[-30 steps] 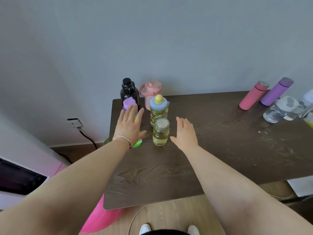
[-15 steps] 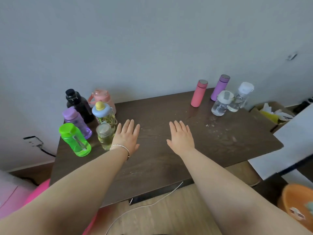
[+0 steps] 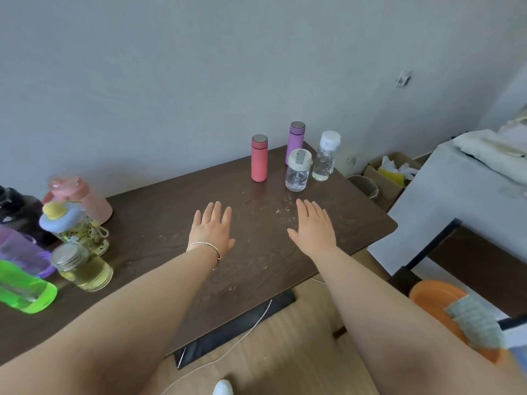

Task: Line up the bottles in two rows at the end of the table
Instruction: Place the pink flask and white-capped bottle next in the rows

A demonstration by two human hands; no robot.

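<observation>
My left hand (image 3: 212,232) and my right hand (image 3: 313,226) hover open and flat over the middle of the dark wooden table (image 3: 256,266), holding nothing. At the left end stand a green bottle (image 3: 24,289), a purple bottle (image 3: 20,252), a black bottle (image 3: 17,212), a pink jug (image 3: 78,198), a blue-lidded patterned bottle (image 3: 74,226) and a small glass jar (image 3: 81,266) of yellow liquid. At the far right stand a pink flask (image 3: 259,158), a purple flask (image 3: 295,142), a short clear jar (image 3: 297,170) and a tall clear bottle (image 3: 325,156).
A grey wall runs behind the table. To the right are a cardboard box (image 3: 390,173) with rubbish, a light-grey surface (image 3: 456,201) and an orange basin (image 3: 447,309) on the floor. A white cable (image 3: 228,346) lies on the wooden floor below the table edge.
The view has swung right, from the left bottle group towards the right end. Both hands have moved right, away from the jar and green bottle, and stay open.
</observation>
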